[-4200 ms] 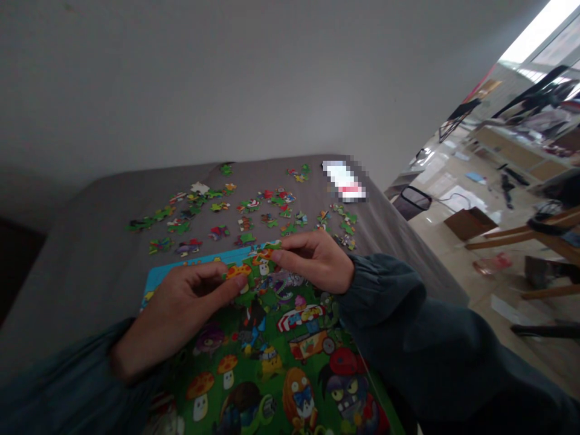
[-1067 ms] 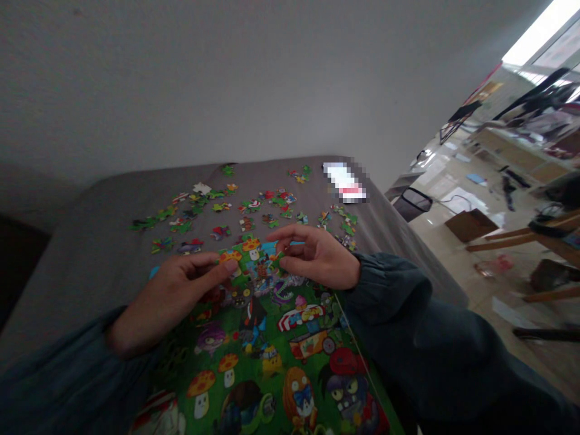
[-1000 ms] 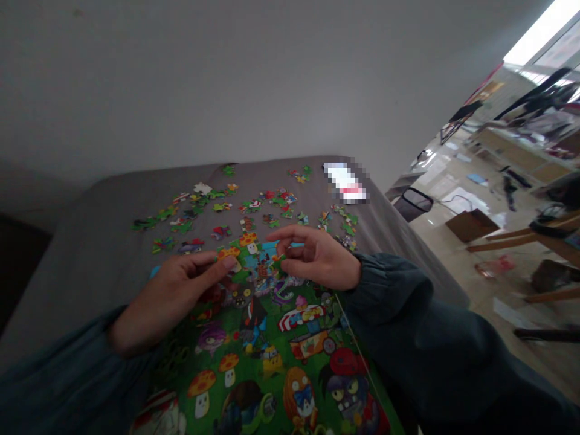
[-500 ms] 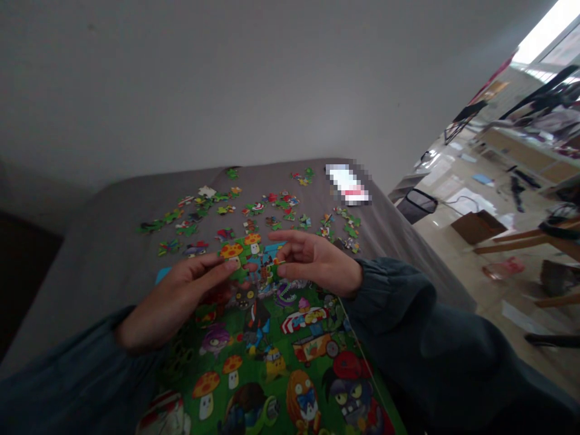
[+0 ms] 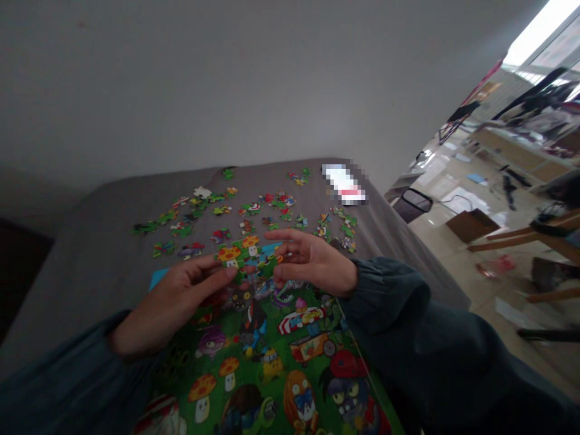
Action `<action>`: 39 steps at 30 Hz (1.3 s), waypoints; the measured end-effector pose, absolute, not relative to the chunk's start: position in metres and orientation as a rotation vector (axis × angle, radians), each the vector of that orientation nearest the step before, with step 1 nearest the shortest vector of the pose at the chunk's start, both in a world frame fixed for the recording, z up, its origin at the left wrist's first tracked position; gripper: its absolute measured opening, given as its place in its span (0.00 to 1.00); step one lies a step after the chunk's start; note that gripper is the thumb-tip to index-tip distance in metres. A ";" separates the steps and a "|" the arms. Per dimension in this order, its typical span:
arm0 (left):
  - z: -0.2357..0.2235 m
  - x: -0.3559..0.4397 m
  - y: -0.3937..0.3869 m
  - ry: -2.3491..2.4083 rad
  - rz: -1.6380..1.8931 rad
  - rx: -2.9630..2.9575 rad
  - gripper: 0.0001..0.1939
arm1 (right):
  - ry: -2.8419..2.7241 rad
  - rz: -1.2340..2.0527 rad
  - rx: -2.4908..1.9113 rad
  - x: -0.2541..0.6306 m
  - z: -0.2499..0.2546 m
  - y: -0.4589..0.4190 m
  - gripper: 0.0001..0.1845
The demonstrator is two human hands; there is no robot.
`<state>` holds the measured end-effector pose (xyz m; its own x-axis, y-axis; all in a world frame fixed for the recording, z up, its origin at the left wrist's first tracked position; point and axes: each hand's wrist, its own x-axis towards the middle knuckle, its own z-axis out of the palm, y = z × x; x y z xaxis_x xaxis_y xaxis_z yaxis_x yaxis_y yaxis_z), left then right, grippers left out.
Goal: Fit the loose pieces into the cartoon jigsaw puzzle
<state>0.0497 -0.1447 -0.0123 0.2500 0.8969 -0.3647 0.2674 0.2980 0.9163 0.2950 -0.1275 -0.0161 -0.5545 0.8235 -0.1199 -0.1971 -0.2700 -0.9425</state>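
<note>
Between thumb and fingers, my left hand (image 5: 179, 299) pinches a few joined jigsaw puzzle pieces (image 5: 233, 251) printed with orange-capped mushrooms on green. My right hand (image 5: 312, 263) is closed at the fingertips on a small green and blue puzzle piece (image 5: 268, 261), its index finger stretched out above. This piece is tilted, close to the joined ones; whether they touch I cannot tell. Below both hands lies a large green picture sheet (image 5: 254, 362) with cartoon plants and zombies. My hands hide part of its upper area.
Loose puzzle pieces (image 5: 194, 211) lie scattered over the grey cloth surface (image 5: 104, 241) beyond my hands. A phone with a lit, blurred screen (image 5: 344, 184) rests at the far right, near the wall (image 5: 226, 84). To the right, a cardboard box (image 5: 471, 226) and clutter cover the floor.
The piece in my right hand has tipped flatter and shows less of its face. Both hands keep nearly the same place, while the whole view has shifted slightly.
</note>
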 end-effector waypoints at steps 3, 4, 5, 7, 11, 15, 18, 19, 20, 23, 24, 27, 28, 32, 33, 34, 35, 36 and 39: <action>-0.014 0.049 -0.146 1.282 0.624 1.240 0.22 | -1.260 1.913 -0.825 0.295 -0.016 -0.128 0.35; -0.014 0.049 -0.146 1.283 0.626 1.242 0.22 | -1.257 1.916 -0.826 0.294 -0.016 -0.128 0.35; -0.013 0.049 -0.146 1.285 0.627 1.241 0.22 | -1.255 1.917 -0.825 0.294 -0.016 -0.128 0.35; -0.012 0.050 -0.146 1.288 0.625 1.228 0.22 | -1.254 1.921 -0.818 0.294 -0.017 -0.129 0.35; -0.010 0.051 -0.146 1.278 0.626 1.190 0.21 | -1.267 1.925 -0.812 0.294 -0.017 -0.128 0.34; -0.009 0.050 -0.144 1.286 0.654 1.133 0.18 | -1.360 1.883 -0.846 0.300 -0.010 -0.125 0.31; -0.007 0.048 -0.140 1.307 0.676 1.086 0.18 | -1.488 1.851 -0.812 0.309 -0.005 -0.120 0.24; -0.006 0.048 -0.139 1.315 0.690 1.075 0.18 | -1.534 1.854 -0.779 0.311 -0.005 -0.119 0.21; -0.006 0.049 -0.138 1.324 0.703 1.065 0.18 | -1.581 1.865 -0.744 0.312 -0.005 -0.119 0.18; -0.003 0.053 -0.138 1.347 0.739 1.024 0.19 | -1.746 1.888 -0.668 0.313 -0.006 -0.122 0.08; -0.002 0.054 -0.139 1.355 0.753 1.009 0.19 | -1.816 1.880 -0.655 0.312 -0.006 -0.123 0.07; -0.003 0.057 -0.140 1.379 0.802 0.982 0.19 | -2.049 1.849 -0.614 0.310 -0.002 -0.129 0.05; -0.004 0.057 -0.140 1.382 0.819 0.980 0.19 | -2.104 1.850 -0.602 0.309 0.001 -0.131 0.05; -0.012 0.057 -0.140 1.348 0.861 1.009 0.18 | -2.101 1.789 -0.672 0.312 0.013 -0.159 0.04; -0.013 0.056 -0.139 1.335 0.868 1.022 0.18 | -2.107 1.742 -0.689 0.314 0.015 -0.173 0.04; -0.015 0.055 -0.139 1.324 0.880 1.039 0.18 | -2.147 1.685 -0.685 0.316 0.016 -0.188 0.04; -0.017 0.054 -0.139 1.313 0.896 1.054 0.18 | -2.228 1.622 -0.657 0.319 0.016 -0.205 0.04; -0.018 0.053 -0.139 1.306 0.915 1.072 0.17 | -2.259 1.529 -0.621 0.321 0.015 -0.222 0.04; -0.023 0.049 -0.139 1.300 0.954 1.135 0.16 | -2.295 1.396 -0.628 0.325 0.004 -0.267 0.08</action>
